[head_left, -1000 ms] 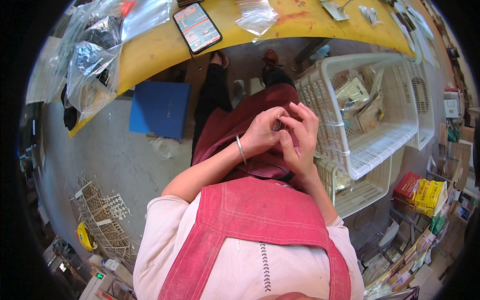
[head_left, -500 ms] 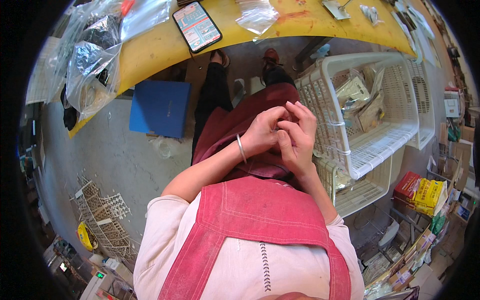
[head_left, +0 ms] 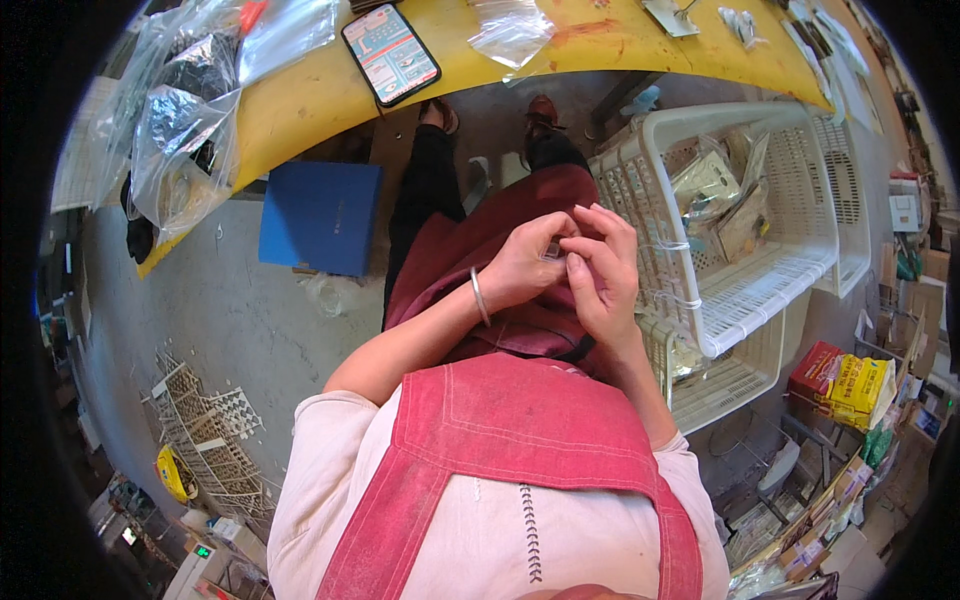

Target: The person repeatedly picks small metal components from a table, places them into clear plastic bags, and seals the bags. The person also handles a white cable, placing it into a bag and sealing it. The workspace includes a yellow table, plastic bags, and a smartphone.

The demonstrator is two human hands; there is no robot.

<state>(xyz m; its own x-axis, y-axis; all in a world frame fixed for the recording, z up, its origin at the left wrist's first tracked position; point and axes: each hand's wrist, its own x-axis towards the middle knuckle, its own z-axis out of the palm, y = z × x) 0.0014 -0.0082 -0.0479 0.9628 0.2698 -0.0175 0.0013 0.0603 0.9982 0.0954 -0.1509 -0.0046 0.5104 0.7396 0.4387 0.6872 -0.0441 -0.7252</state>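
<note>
Over the lap of my red apron (head_left: 500, 210), my two hands meet with fingers bent. My left hand (head_left: 523, 262), with a silver bangle at its wrist, is closed in a pinch. A small clear, shiny piece (head_left: 552, 250) shows at its fingertips; its kind is too small to make out. My right hand (head_left: 608, 268) curls against the left from the other side, its fingertips reaching over the same spot. Its thumb stands a little apart from the left hand. What the right fingertips grip is hidden behind them.
Ahead is a yellow-topped table (head_left: 300, 95) bearing a phone (head_left: 391, 55) and clear plastic bags (head_left: 185, 150). White plastic baskets (head_left: 735, 320) with bagged items stand close on my right. A blue box (head_left: 320, 218) lies left of my legs, and a lattice-like piece (head_left: 208, 440) on the floor.
My right thumb and hand have shifted slightly right, away from the left hand. The small clear piece between the fingers shows more plainly. The left hand has hardly moved.
</note>
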